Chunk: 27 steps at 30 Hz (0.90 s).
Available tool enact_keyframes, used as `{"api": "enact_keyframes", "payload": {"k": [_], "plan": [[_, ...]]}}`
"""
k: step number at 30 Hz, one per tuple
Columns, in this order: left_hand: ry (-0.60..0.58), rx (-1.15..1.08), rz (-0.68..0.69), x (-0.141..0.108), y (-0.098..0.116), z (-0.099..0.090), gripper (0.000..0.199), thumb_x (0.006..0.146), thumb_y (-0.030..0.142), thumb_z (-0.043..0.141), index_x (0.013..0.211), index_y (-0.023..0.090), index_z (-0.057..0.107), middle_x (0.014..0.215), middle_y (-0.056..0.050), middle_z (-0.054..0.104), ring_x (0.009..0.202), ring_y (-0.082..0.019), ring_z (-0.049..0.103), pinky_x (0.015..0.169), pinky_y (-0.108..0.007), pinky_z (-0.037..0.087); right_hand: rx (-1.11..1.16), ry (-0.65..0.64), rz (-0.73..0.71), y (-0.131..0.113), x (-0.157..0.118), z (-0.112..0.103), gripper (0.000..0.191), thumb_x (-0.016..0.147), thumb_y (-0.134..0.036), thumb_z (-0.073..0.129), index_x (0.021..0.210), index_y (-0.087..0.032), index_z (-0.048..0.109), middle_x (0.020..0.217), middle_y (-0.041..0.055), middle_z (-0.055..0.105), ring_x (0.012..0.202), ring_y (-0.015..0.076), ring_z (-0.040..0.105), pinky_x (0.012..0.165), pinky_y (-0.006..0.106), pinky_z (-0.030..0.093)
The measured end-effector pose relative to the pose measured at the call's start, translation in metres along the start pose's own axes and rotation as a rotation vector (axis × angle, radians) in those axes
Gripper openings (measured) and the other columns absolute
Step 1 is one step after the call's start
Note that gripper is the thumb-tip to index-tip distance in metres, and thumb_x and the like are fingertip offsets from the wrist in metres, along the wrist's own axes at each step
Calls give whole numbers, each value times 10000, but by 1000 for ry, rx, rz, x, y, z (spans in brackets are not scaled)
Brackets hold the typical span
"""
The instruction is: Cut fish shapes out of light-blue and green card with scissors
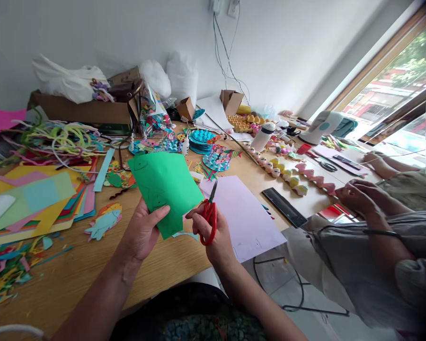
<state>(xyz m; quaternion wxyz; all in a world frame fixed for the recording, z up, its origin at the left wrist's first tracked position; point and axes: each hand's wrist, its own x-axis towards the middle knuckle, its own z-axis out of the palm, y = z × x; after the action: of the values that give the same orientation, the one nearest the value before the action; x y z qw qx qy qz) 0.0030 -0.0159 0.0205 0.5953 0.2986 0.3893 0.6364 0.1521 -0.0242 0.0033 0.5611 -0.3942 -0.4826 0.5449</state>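
Two hands at work: left hand pinches green paper sheet upright; right hand, just beside its right edge, grips red-handled scissors, blades pointing up.

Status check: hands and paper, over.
Left hand pinching green paper. Right hand on red scissors, blades at paper's edge. Lilac sheet underneath; nothing blocking.

- Green paper sheet, matt and smooth, pinched in the left hand.
- Scissors in the right hand: glossy red plastic handles, dark metal blades.
- Under both hands, wooden table, light matt grain.
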Motion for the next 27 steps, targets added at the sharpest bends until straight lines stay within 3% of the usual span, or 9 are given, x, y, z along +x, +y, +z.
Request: {"api": "enact_keyframes", "payload": {"k": [4,11,14,17,20,27], "plan": [[-22,20,34,-5,3,-8,523,626,241,808,1123,206,648,986,-56,767,921,-259,702,759,-336,578,32,66,-31,3,11,18,235,723,-313,719,751,-182,526,592,-60,498,495,81,418,470,207,332],[43,9,77,-11,7,-22,581,600,235,827,1149,208,638,988,-58,771,962,-278,698,836,-387,568,-37,96,-75,7,15,40,244,731,-332,681,772,-193,486,639,-57,467,547,93,420,526,225,368],[85,32,118,-9,13,-29,536,583,241,829,1093,194,669,937,-58,780,925,-277,711,834,-385,570,-160,-43,-32,-2,11,39,227,767,-366,635,792,-188,496,655,-41,477,580,109,439,548,238,369],[152,34,146,-6,24,-37,514,553,259,832,1044,200,691,890,-47,786,873,-271,723,819,-379,578,-326,-271,-3,-7,1,27,223,815,-349,533,680,-190,454,612,-32,441,587,117,418,556,248,344],[206,4,166,-3,32,-41,521,530,232,832,1032,236,691,916,-15,787,867,-243,725,828,-347,576,-411,-476,141,-4,-9,13,257,844,-322,448,625,-193,412,587,-27,414,564,113,390,531,247,313],[185,17,157,3,31,-36,367,540,221,819,892,254,721,811,-2,787,891,-253,720,828,-319,574,-361,-571,265,5,-8,14,291,877,-392,434,666,-191,430,568,-31,420,527,105,409,498,226,327]]}}
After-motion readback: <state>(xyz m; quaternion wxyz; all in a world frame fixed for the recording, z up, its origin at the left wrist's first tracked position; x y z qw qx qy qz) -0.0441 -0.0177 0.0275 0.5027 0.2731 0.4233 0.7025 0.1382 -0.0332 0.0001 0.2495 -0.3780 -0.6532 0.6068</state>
